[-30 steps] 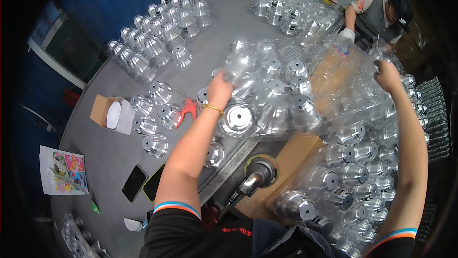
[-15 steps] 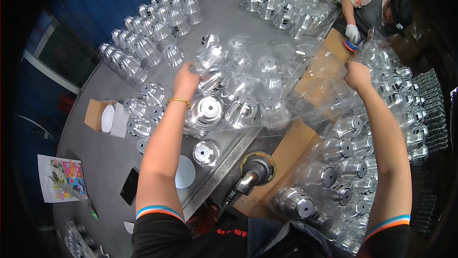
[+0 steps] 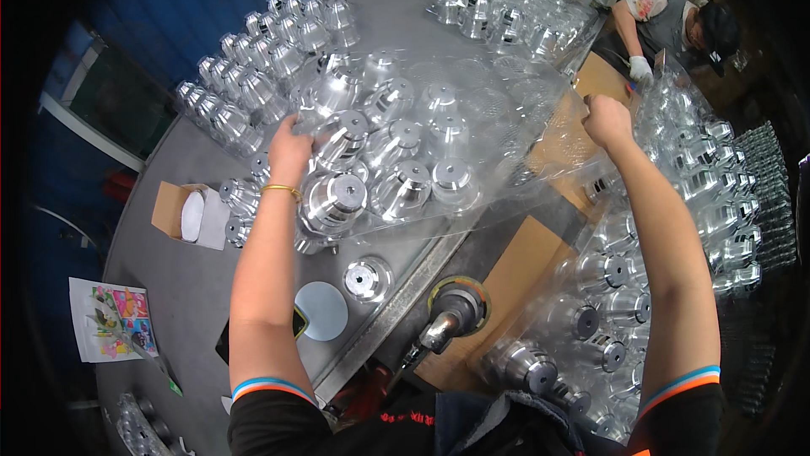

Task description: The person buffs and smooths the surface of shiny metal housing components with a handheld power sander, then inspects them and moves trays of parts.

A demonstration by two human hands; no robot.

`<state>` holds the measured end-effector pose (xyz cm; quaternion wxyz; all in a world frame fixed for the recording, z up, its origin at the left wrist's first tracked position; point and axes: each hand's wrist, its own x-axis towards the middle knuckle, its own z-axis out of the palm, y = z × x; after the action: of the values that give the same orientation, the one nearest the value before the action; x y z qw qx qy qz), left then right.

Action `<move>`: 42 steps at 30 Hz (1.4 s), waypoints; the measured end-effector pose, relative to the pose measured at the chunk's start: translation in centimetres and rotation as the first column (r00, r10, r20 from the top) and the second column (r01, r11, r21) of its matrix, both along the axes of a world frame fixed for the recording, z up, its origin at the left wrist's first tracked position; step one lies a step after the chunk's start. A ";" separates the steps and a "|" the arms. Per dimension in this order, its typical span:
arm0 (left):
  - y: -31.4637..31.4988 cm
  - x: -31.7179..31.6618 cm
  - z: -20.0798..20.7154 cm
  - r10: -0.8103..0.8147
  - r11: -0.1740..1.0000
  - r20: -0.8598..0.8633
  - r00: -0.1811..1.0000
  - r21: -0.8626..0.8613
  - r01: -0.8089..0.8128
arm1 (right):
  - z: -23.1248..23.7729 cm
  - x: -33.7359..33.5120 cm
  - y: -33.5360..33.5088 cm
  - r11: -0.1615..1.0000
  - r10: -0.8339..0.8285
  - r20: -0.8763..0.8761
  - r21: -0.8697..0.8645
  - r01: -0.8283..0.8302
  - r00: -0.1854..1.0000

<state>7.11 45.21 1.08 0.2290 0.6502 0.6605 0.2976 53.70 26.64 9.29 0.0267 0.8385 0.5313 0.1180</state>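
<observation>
A clear plastic blister tray (image 3: pixel 523 123) spans the space between my hands, slanting over the grey table's edge. My left hand (image 3: pixel 289 152) is closed on its left edge, and my right hand (image 3: pixel 606 121) grips the right end in a fist. Shiny silver cup-shaped metal parts (image 3: pixel 339 194), each with a small dark hole on top, stand in its left half. The right half shows bare moulded pockets. Below the tray, one loose metal part (image 3: pixel 367 280) stands on the table, next to a pale round disc (image 3: pixel 321 311).
Rows of metal parts (image 3: pixel 261 89) stand at the far left. Another loaded tray (image 3: pixel 510 21) lies at the back. Filled trays (image 3: pixel 620 308) are stacked at right by cardboard (image 3: pixel 519 266). A pipe fitting (image 3: pixel 456 312) juts up near me. A co-worker's gloved hand (image 3: pixel 639 68) is across.
Both hands have shifted left with the tray, which now lies further over the table. My left forearm covers more of the phone. The co-worker's gloved hand has moved slightly right.
</observation>
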 end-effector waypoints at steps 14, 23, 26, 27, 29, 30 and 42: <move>1.2 0.0 -1.7 0.080 0.996 0.360 0.930 -0.001 -0.085 | -4.5 -3.3 4.1 0.972 0.187 -0.467 0.218 -0.092 0.864; -1.4 0.4 0.7 0.086 0.995 0.280 0.956 -0.070 -0.069 | -7.2 -22.1 -4.5 0.726 0.670 -0.423 0.542 -0.422 0.610; -0.9 1.0 0.4 0.096 0.989 0.314 0.944 -0.134 -0.056 | -6.2 -27.0 -4.8 0.587 0.800 -0.275 0.547 -0.598 0.533; -0.7 1.2 0.1 0.100 0.989 0.322 0.942 -0.136 -0.058 | -6.0 -28.2 -4.4 0.531 0.838 -0.202 0.516 -0.673 0.506; -0.4 1.7 -0.4 -0.161 0.987 0.040 0.986 -0.010 0.162 | -5.9 -29.8 -3.4 0.463 0.878 -0.127 0.468 -0.752 0.462; 0.5 1.2 -1.1 -0.132 0.991 0.038 0.990 -0.013 0.133 | -6.4 -30.9 -2.3 0.498 0.851 -0.094 0.459 -0.736 0.517; -2.7 1.6 0.8 0.012 0.961 0.788 0.616 -0.180 0.212 | -7.0 -29.8 1.7 0.508 0.755 -0.028 0.656 -0.558 0.655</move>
<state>8.68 42.51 1.85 0.5912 0.4567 0.4899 0.4494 23.85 28.35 2.33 -0.3685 0.5388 0.7434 0.1457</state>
